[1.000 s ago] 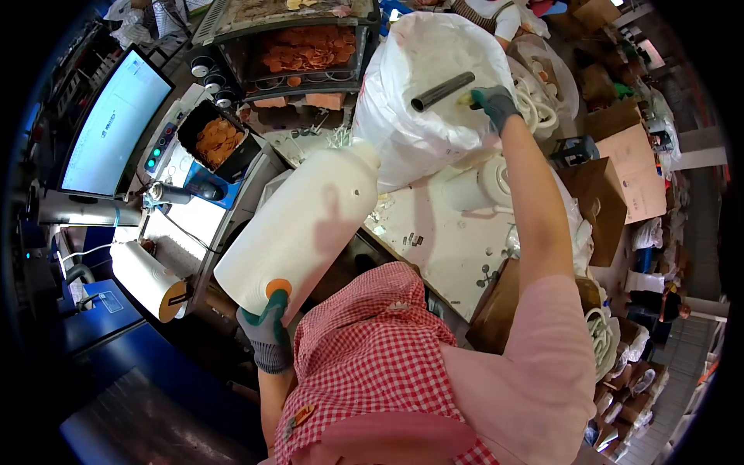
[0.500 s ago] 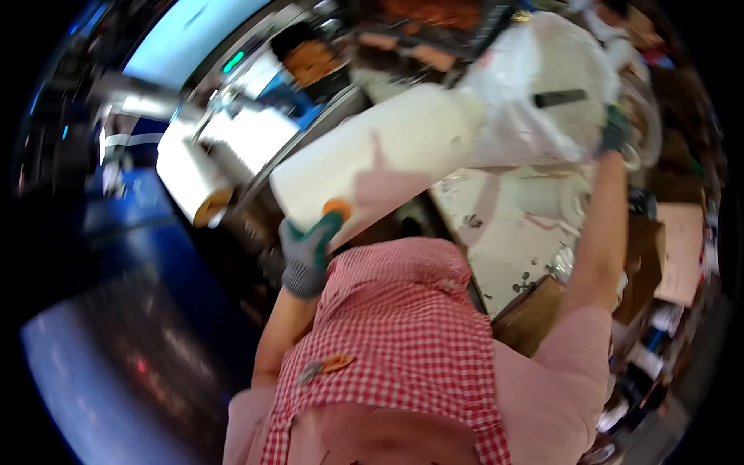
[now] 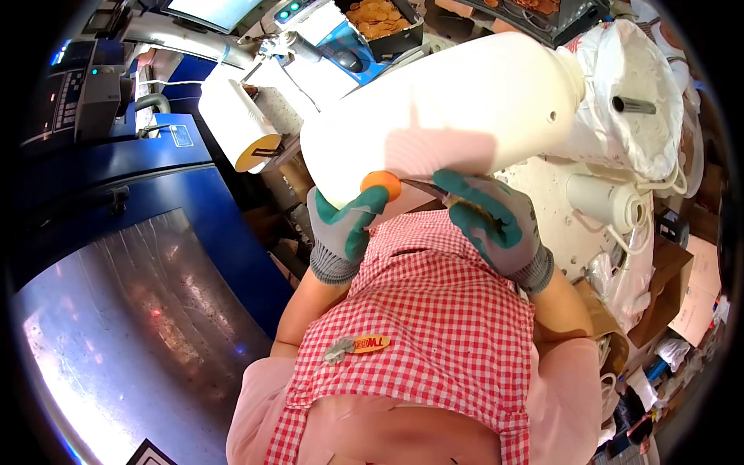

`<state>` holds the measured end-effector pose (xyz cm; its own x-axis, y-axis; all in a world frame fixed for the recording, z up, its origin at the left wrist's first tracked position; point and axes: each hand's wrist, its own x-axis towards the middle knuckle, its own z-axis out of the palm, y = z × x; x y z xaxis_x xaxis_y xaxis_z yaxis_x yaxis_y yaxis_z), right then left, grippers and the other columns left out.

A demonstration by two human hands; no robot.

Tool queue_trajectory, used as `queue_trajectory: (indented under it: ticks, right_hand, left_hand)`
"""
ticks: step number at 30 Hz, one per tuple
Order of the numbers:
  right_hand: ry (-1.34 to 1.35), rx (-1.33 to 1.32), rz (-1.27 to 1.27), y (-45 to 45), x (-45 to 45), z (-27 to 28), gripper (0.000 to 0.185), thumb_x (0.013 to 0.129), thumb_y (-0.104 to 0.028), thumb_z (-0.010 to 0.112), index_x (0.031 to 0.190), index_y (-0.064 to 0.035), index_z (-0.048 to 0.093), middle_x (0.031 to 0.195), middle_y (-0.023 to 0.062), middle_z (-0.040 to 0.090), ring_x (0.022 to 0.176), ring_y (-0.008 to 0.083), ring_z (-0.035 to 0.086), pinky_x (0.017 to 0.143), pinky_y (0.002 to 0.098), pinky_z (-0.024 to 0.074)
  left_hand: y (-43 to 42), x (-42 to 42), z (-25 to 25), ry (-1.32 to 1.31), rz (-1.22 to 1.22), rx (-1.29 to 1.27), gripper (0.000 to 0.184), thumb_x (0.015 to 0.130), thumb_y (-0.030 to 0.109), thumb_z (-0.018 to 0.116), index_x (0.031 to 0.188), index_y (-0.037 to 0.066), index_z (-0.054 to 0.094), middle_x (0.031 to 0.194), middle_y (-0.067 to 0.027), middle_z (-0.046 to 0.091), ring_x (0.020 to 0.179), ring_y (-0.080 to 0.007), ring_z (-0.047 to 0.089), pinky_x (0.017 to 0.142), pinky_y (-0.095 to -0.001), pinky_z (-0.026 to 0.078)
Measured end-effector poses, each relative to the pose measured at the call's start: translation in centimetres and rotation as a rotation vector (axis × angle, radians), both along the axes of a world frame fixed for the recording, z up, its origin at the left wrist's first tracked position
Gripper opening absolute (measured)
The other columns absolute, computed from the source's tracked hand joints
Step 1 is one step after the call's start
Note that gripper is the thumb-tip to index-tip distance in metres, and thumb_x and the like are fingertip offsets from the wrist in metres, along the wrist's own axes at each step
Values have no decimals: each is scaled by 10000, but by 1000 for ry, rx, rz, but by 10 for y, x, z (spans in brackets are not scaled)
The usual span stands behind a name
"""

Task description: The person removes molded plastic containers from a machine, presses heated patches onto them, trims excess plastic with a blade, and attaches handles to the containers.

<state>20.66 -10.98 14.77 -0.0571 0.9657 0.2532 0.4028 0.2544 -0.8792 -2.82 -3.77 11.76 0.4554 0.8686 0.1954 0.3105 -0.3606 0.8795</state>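
Observation:
My left hand [image 3: 345, 225], in a grey and green glove, pinches a round orange disc [image 3: 381, 186] between thumb and fingers. My right hand [image 3: 496, 225], gloved the same way, has its fingers curled around what looks like a small knife [image 3: 428, 192]; its handle is mostly hidden. The thin blade points left, toward the disc. Just beyond both hands lies a large white bottle-shaped cylinder [image 3: 449, 101], tilted across the view, with a small hole near its right end. Whether the hands touch the cylinder, I cannot tell.
A blue machine [image 3: 225, 225] stands at my left. Another white cylinder [image 3: 232, 116] is beyond it. At the back a black bin [image 3: 403, 35] holds orange discs. A white plastic bag [image 3: 620, 70] with a metal tube on it and a smaller white canister [image 3: 597, 198] are at right.
My right hand has come back from beside the bag at the far right and now holds the knife-like tool near my left hand. The left hand keeps the orange disc.

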Motion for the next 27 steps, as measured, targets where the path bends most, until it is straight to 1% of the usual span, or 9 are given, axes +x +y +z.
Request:
queue_trajectory:
  ticks: [3,6,10,13,16,19,20,25,27]
  right_hand:
    - [146,-177,32,-7,-2,0,271,886,-20,598,1156,2,599,980,142,678,802,204,670,703,277,535]
    - [227,-292,65,-9,-8,3,272,865,5,612,1136,-2,609,992,145,683,824,234,683,713,300,543]
    - [-71,-61,99,-7,-11,8,302,823,14,641,1123,-5,616,979,143,684,809,259,678,709,298,536]
    - [-107,10,54,-6,-14,16,298,845,-44,658,1142,-58,643,940,117,687,779,247,678,699,328,547]
    - [-38,-56,60,-8,-13,19,306,830,-73,683,1134,-77,652,1002,121,697,802,298,683,713,363,559]
    - [-107,-33,121,-10,-5,20,311,825,-76,680,1135,-77,652,997,114,697,786,278,685,705,354,561]
    - [-106,-33,117,-10,-5,22,311,825,-76,680,1135,-77,652,997,114,697,786,278,685,705,354,561]
    - [-600,58,236,-13,-8,52,392,846,-180,642,1227,-98,603,875,52,634,665,190,627,565,322,512]
    - [-766,131,171,-17,-23,53,383,836,-166,638,1214,-104,618,835,45,591,648,174,589,541,312,486]
  left_hand:
    - [-4,5,20,-304,157,-493,241,872,200,673,966,-19,704,791,-47,693,667,-121,634,614,-257,505]
    - [-7,-4,14,-434,156,-525,267,787,122,757,974,-57,693,814,-58,702,698,-100,631,629,-242,507]
    - [-12,-16,10,-416,134,-530,236,801,120,750,991,-12,703,840,-64,701,704,-123,650,633,-252,517]
    - [-16,-26,-5,-87,58,-125,237,799,137,765,1014,51,714,884,-76,694,723,-155,667,634,-266,527]
    - [-21,-19,-1,-268,137,-189,239,791,146,771,1019,96,717,917,-89,686,743,-178,676,630,-275,530]
    - [-25,-26,-3,-19,167,-114,427,775,70,735,1160,-14,571,1002,-69,653,863,-156,648,744,-294,534]
    - [-26,-24,7,-168,162,-332,422,771,62,732,1154,-15,573,999,-72,654,862,-158,649,745,-296,535]
    - [-28,-30,6,-357,93,-490,409,752,27,718,1130,-27,573,994,-88,654,872,-167,654,748,-298,540]
    - [-24,-28,-7,-25,146,-66,412,731,19,714,1113,-40,571,984,-97,656,841,-176,661,729,-295,543]
